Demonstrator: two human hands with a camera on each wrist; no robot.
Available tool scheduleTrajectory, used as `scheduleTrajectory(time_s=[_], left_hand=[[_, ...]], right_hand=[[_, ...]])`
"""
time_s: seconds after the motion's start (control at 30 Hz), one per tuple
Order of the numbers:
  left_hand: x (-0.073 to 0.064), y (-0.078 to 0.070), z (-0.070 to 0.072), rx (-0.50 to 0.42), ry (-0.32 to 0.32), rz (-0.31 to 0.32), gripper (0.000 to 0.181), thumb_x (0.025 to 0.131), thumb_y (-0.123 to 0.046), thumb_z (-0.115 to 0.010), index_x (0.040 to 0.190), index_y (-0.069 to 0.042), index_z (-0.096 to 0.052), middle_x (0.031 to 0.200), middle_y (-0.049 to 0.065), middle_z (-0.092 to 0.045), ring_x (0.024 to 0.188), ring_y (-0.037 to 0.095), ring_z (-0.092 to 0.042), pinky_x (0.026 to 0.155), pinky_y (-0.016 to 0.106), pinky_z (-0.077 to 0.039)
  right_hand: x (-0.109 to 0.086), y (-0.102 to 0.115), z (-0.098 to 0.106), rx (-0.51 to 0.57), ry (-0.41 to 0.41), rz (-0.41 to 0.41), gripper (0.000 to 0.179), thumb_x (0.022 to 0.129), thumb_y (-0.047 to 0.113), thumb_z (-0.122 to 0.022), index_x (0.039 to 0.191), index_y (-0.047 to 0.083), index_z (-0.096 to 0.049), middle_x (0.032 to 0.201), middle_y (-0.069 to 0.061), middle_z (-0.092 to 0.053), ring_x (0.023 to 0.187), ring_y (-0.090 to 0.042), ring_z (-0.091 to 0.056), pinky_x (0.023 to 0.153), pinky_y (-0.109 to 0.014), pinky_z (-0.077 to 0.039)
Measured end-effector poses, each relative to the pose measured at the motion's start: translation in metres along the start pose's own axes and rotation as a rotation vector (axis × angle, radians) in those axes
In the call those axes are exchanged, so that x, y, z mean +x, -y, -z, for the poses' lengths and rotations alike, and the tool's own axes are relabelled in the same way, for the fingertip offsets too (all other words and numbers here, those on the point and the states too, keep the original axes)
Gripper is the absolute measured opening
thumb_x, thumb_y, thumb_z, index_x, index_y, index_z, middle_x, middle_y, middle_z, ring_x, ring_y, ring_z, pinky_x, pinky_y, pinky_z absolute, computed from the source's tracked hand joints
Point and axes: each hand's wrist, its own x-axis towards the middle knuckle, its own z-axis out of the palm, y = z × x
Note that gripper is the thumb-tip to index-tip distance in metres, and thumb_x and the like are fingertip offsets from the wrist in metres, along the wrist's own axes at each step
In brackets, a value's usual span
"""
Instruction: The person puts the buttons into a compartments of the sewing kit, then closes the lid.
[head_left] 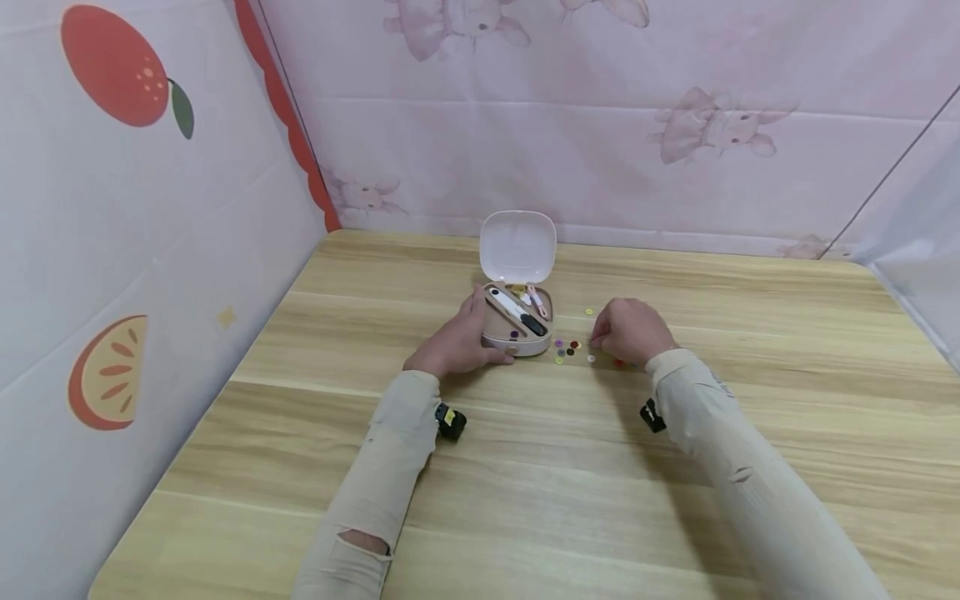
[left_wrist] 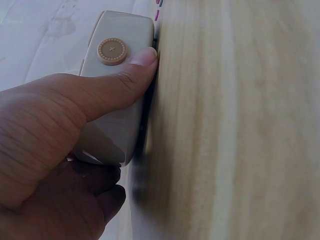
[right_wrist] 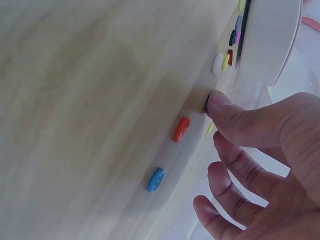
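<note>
A white sewing box [head_left: 517, 346] stands on the table with its lid [head_left: 517, 247] raised. My left hand [head_left: 459, 340] grips its left side. In the left wrist view the thumb lies along the front, below a brown button-shaped clasp [left_wrist: 112, 50]. Inside the box are a white-and-black tool [head_left: 517, 312], a pink-handled tool [head_left: 537, 301] and a dark purple button [head_left: 514, 334]. To the right, my right hand [head_left: 633, 332] pinches a small dark button [right_wrist: 207, 103] at the tabletop; the index fingertip is hidden behind the thumb.
Several loose buttons lie between box and right hand, among them a purple button [head_left: 558, 343] and a white button [head_left: 591, 358]. A yellow button [head_left: 588, 312] lies farther back. Near the right hand are an orange-red button [right_wrist: 181, 129] and a blue button [right_wrist: 155, 180]. Printed cloth walls border the table.
</note>
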Motion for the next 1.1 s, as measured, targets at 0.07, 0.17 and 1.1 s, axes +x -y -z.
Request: scheduleTrajectory(time_s=[0.07, 0.17, 1.1], left_hand=[[0.0002, -0.0001, 0.0000, 0.000, 0.000, 0.003, 0.129, 0.084, -0.036, -0.084, 0.159, -0.003, 0.016, 0.168, 0.018, 0.005, 0.154, 0.029, -0.011, 0.122, 0.038, -0.017], [0.0000, -0.0003, 0.0003, 0.000, -0.002, 0.002, 0.129, 0.084, -0.036, -0.084, 0.159, -0.003, 0.016, 0.168, 0.019, 0.004, 0.154, 0.029, -0.011, 0.122, 0.038, -0.017], [-0.0007, -0.0018, 0.0010, -0.007, 0.005, 0.011, 0.129, 0.085, -0.037, -0.084, 0.159, -0.004, 0.017, 0.169, 0.017, 0.002, 0.154, 0.028, -0.011, 0.122, 0.038, -0.018]], right_hand=[[0.0003, 0.0000, -0.0002, -0.006, -0.002, 0.003, 0.013, 0.082, 0.000, -0.073, 0.081, 0.009, -0.082, 0.087, -0.003, -0.077, 0.081, -0.022, -0.064, 0.085, -0.049, -0.053], [0.0006, 0.0007, 0.0000, -0.006, -0.003, 0.000, 0.013, 0.081, -0.001, -0.073, 0.081, 0.009, -0.082, 0.087, -0.004, -0.077, 0.080, -0.022, -0.063, 0.084, -0.049, -0.053], [0.0010, 0.0014, -0.0002, -0.007, 0.012, -0.007, 0.009, 0.082, 0.001, -0.074, 0.079, 0.007, -0.079, 0.082, -0.004, -0.075, 0.077, -0.022, -0.062, 0.079, -0.048, -0.054]])
